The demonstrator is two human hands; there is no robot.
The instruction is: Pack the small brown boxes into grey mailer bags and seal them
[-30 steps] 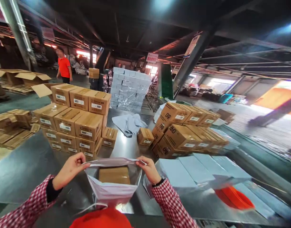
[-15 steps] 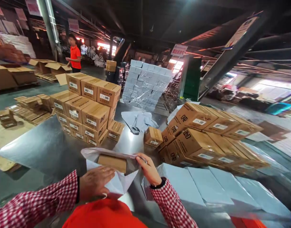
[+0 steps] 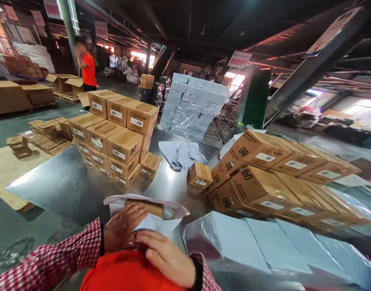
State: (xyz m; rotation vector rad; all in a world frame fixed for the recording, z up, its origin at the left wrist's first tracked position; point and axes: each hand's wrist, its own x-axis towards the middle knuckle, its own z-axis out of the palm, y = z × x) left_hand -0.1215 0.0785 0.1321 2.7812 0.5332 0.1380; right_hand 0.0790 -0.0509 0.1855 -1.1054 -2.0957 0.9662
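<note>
A brown cardboard box (image 3: 156, 208) sits on the metal table in front of me, partly wrapped in a white sheet (image 3: 161, 224) whose far edge stands up loosely behind it. My left hand (image 3: 124, 224) lies flat over the left part of the box and sheet, its fingers stretched out. On the near side, my right hand (image 3: 168, 254) rests against the folded sheet with fingers extended and close together. The near part of the box is hidden under the sheet and both hands.
Brown cartons stand stacked at left (image 3: 121, 149) and right (image 3: 264, 182), with a single carton (image 3: 200, 175) between. Loose white sheets (image 3: 182, 153) lie farther back. White-wrapped packages (image 3: 236, 238) line the right. Beyond are a wrapped pallet stack (image 3: 193, 105) and a person (image 3: 88, 68).
My right hand has let go of the sheet's far right edge and come down to its near side. My left hand stays on the sheet. The person in the background has turned and raised a hand.
</note>
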